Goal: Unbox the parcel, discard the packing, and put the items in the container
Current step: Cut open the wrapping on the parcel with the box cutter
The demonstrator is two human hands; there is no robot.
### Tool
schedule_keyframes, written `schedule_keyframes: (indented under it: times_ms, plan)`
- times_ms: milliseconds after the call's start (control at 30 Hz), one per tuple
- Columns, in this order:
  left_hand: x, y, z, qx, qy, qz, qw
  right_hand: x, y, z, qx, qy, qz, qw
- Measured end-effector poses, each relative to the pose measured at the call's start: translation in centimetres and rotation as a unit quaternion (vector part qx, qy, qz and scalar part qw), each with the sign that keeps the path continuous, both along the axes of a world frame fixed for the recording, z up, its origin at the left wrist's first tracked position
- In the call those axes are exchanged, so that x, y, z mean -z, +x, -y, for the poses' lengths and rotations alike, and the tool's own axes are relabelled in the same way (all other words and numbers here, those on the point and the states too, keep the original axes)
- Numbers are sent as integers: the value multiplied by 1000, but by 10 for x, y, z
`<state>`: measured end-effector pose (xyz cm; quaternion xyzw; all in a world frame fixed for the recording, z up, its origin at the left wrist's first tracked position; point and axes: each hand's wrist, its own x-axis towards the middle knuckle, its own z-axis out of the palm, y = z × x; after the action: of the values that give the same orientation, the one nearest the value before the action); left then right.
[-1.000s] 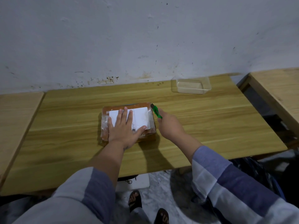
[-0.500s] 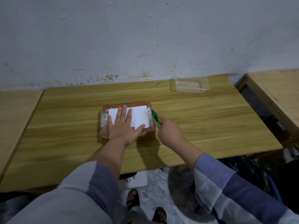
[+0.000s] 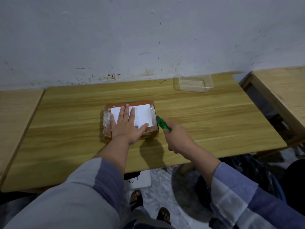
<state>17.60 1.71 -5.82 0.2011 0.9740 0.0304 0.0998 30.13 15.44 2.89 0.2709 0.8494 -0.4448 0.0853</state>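
Observation:
A brown cardboard parcel [image 3: 148,104] wrapped in clear tape, with a white label on top, lies in the middle of the wooden table [image 3: 214,123]. My left hand [image 3: 127,125] presses flat on its top, fingers spread. My right hand [image 3: 177,138] is closed around a green box cutter [image 3: 163,124], whose tip touches the parcel's right side near the front corner. A clear plastic container [image 3: 194,83] stands at the back right of the table by the wall.
Wooden tables adjoin on the left [image 3: 14,109] and the right [image 3: 283,86]. A black bag [image 3: 252,171] sits on the floor under the table's right front. My sandalled feet [image 3: 137,199] show below the front edge.
My right hand has drawn the green cutter along the parcel's right side from the far corner toward the near corner. My left hand has stayed flat on the parcel.

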Motion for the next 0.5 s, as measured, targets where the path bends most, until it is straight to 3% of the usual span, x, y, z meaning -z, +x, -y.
schedule_keyframes:
  times_ms: [500]
  plan:
    - [-4,2,0,0,2,5,1000,15,41,16,-69,122,-6,990]
